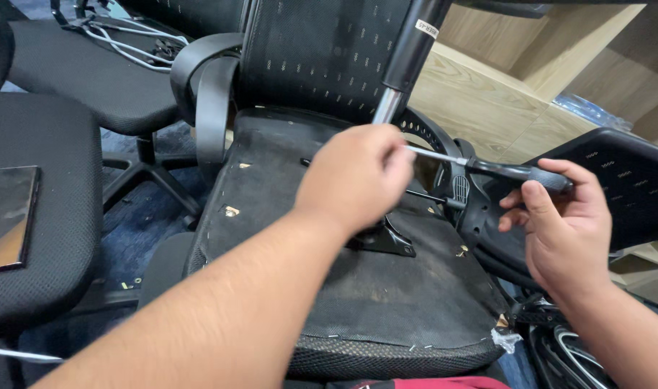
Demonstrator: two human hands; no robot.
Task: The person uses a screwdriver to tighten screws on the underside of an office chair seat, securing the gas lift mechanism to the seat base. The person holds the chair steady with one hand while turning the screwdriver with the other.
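Screwdriver (498,171) sits clamped in your right hand (563,223); your left hand (354,176) fingers curl shut around its shaft above the upturned chair seat (329,288).

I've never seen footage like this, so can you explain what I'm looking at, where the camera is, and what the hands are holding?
There is no machine here, just a person's two bare hands. The single picture comes from a camera worn on the head, looking down at the work. An office chair lies upside down, so you see the underside of its seat, with the gas cylinder sticking up from its middle. The right hand grips a screwdriver by its handle. The left hand is closed around the tool's metal shaft near the cylinder. Other chairs stand to the left, and wooden boards lean behind.
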